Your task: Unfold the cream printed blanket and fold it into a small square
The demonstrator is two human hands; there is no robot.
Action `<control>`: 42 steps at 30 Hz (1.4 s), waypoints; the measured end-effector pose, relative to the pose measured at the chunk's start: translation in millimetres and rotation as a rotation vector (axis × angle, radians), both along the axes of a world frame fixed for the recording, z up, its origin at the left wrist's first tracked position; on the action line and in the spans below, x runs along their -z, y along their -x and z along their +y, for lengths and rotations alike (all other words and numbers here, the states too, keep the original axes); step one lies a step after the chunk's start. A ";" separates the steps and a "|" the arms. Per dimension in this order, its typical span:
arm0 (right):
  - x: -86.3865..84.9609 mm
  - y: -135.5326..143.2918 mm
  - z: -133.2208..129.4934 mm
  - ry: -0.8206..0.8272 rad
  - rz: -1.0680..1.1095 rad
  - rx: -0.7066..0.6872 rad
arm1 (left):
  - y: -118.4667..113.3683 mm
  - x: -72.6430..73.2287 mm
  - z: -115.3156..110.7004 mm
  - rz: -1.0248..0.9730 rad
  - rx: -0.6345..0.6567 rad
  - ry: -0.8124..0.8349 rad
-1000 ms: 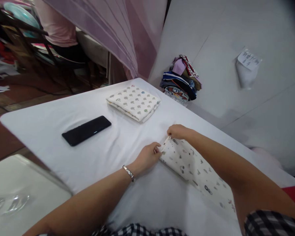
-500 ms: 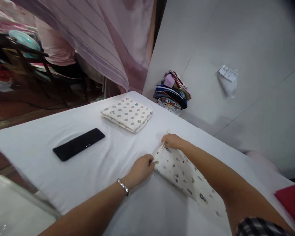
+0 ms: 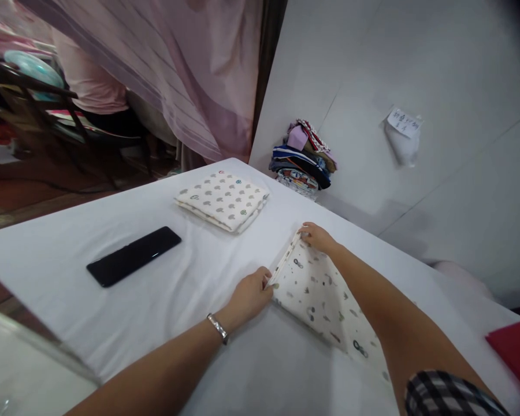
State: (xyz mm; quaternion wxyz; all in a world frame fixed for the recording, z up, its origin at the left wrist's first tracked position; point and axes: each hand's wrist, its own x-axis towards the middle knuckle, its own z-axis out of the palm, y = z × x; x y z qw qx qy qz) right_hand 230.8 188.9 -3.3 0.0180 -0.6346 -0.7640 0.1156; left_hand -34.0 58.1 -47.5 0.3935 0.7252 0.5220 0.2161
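A white cloth with small grey and coloured prints lies folded on the white-covered table. My left hand, with a silver bracelet at the wrist, pinches its near left corner. At the far corner of the same edge, my right hand grips the cloth between thumb and fingers. Further back is a second folded cloth with grey prints, touched by neither hand. Part of the printed cloth is hidden under my right forearm.
A black phone lies at the left. Stacked clothes stand beyond the table's far edge, by a bag with a paper label. Something red is at right. A person in pink sits behind a curtain.
My right hand has moved away from my left, toward the far side, and the cloth's edge between them is now stretched longer. My left hand has stayed at its corner.
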 end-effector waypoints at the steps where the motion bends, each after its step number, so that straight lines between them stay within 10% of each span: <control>1: 0.7 -1.2 0.5 -0.006 0.000 -0.001 | 0.4 0.1 -0.1 -0.020 0.015 -0.002; 34: 41.1 -4.7 23.9 -0.135 0.029 0.319 | 0.0 0.8 -1.9 -0.066 0.110 -0.063; 42: 32.7 20.6 -28.6 -0.267 -0.007 0.311 | 1.4 0.9 -1.6 -0.022 0.132 -0.099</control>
